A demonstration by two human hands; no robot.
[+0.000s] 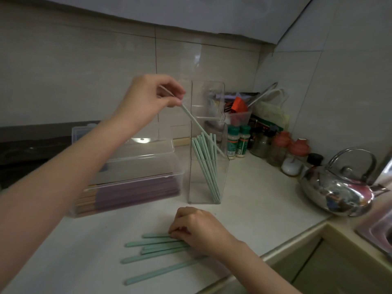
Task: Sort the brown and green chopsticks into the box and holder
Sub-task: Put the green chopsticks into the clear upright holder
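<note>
My left hand [148, 96] pinches the top of a green chopstick [194, 118] that slants down to the rim of the clear holder [197, 187]. Several green chopsticks [206, 164] lean inside that holder. My right hand [199, 229] rests on the counter with its fingertips on several loose green chopsticks [152, 247]. To the left lies a clear box [131, 166] with its lid down, and brown chopsticks [135, 194] are stacked inside it.
A steel kettle [337, 187] sits at the right near a sink edge [379, 230]. Spice bottles [237, 143] and jars [294, 153] crowd the back corner behind the holder. The white counter [261, 200] ends at a front edge just below my right arm.
</note>
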